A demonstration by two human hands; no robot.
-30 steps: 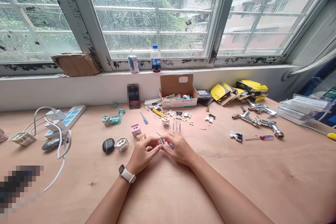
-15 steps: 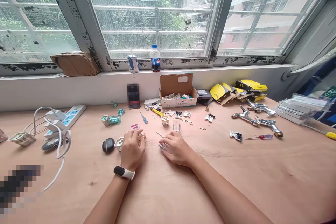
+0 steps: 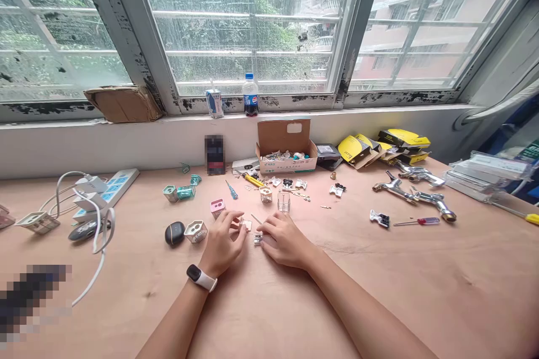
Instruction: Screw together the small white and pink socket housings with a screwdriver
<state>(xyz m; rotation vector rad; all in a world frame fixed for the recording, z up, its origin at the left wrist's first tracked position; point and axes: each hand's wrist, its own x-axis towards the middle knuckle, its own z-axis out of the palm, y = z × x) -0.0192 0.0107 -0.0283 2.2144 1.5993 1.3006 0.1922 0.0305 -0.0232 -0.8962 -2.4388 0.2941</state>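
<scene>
My left hand (image 3: 225,238) is closed on a small cream plastic piece (image 3: 247,225), most of it behind the fingers. My right hand (image 3: 283,239) has its fingers curled over a small silver block (image 3: 257,240), which looks like a double pencil sharpener insert. A thin metal shaft (image 3: 255,218) sticks out from under those fingers; its other end is hidden. Left of my hands stand a pink pencil sharpener (image 3: 218,207) and a cream two-hole pencil sharpener (image 3: 196,231). Beyond my right hand are a clear plastic container (image 3: 283,202) and another cream sharpener (image 3: 265,194).
A black case (image 3: 174,233) lies at the left, near a power strip (image 3: 120,186) with white cables. An open carton (image 3: 287,165) of small parts stands at the back. Metal taps (image 3: 396,186) and a red-handled screwdriver (image 3: 426,221) lie to the right.
My left hand has moved right, towards my right hand, bringing the cream piece along. The pink and cream sharpeners it partly covered now show more fully. My right hand stays nearly in place.
</scene>
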